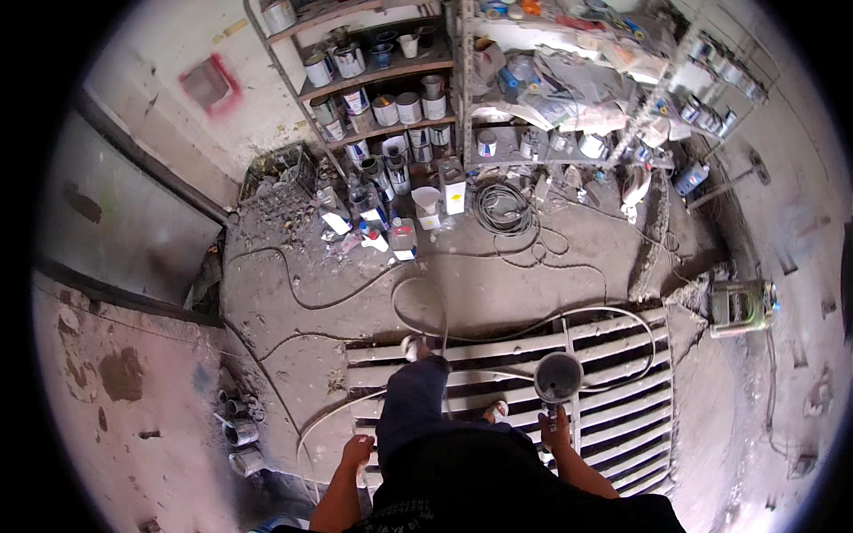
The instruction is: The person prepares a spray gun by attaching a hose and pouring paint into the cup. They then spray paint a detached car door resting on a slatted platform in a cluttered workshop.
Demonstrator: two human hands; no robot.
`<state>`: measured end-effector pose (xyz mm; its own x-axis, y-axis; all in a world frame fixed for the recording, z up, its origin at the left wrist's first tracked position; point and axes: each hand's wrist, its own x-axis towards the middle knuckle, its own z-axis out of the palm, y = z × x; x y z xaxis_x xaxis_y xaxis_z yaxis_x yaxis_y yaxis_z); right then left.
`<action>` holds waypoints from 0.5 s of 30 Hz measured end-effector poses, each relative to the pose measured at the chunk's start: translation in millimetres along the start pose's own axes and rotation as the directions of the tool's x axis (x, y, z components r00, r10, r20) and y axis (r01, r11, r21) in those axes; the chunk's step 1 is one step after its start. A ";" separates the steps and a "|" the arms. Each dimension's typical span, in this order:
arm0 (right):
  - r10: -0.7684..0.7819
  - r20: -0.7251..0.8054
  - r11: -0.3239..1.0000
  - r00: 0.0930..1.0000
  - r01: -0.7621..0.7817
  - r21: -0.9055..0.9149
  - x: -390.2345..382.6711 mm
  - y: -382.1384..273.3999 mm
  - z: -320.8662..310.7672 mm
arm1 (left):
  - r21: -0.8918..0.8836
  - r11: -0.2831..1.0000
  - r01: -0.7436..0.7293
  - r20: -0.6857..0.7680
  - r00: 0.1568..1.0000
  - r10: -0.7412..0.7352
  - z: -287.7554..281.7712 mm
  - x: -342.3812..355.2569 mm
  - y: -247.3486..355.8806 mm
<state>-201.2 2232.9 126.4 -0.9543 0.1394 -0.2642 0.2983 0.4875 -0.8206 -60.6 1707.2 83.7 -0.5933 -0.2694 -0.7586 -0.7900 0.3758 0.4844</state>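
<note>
My right hand point(555, 428) is closed round the grip of what looks like a paint spray gun point(558, 377), with a round grey cup seen from above. It is held out over the floor grating, to the right of my body. My left hand point(357, 451) hangs low on the other side, its fingers curled in, and nothing shows in it. A pale hose point(306, 433) curves past outside that hand. Across the grating it loops behind the cup; where it ends is hidden.
Slatted grating point(622, 435) lies under my feet. Ahead, shelves point(391, 75) hold several paint cans. Bottles and a white-and-yellow rectangular can point(454, 197) stand on the floor beside a coiled hose point(502, 210). A green metal container point(742, 306) sits right; dirty cans point(240, 433) lie left.
</note>
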 end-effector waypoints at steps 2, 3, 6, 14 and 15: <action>0.015 0.027 0.990 1.000 -0.011 -0.143 29.0 -3.8 4.5 | -0.055 0.992 0.114 0.069 0.991 -0.110 14.5 24.5 9.0; -0.091 -0.007 0.959 0.996 0.085 -0.272 40.0 -2.3 2.0 | -0.061 0.990 0.125 0.079 0.990 -0.120 22.9 29.0 34.9; -0.021 0.243 0.984 0.970 0.064 -0.169 85.5 -77.3 57.6 | 0.021 0.999 -0.036 -0.010 0.999 0.036 -26.7 55.8 -47.8; -0.290 0.493 0.867 0.820 0.444 -0.227 256.6 -195.1 129.3 | -0.336 0.939 -0.074 -0.054 0.997 0.059 -124.6 124.4 87.4; -0.331 0.540 0.841 0.774 0.501 -0.204 286.0 -210.2 132.8 | -0.424 0.905 -0.027 -0.091 0.996 -0.014 -120.0 129.6 129.0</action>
<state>-535.0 2055.8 156.1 -0.8297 -0.5185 -0.2067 -0.2307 0.6557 -0.7189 -258.0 1614.4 100.2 -0.5942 -0.3544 -0.7220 -0.7650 -0.0282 0.6434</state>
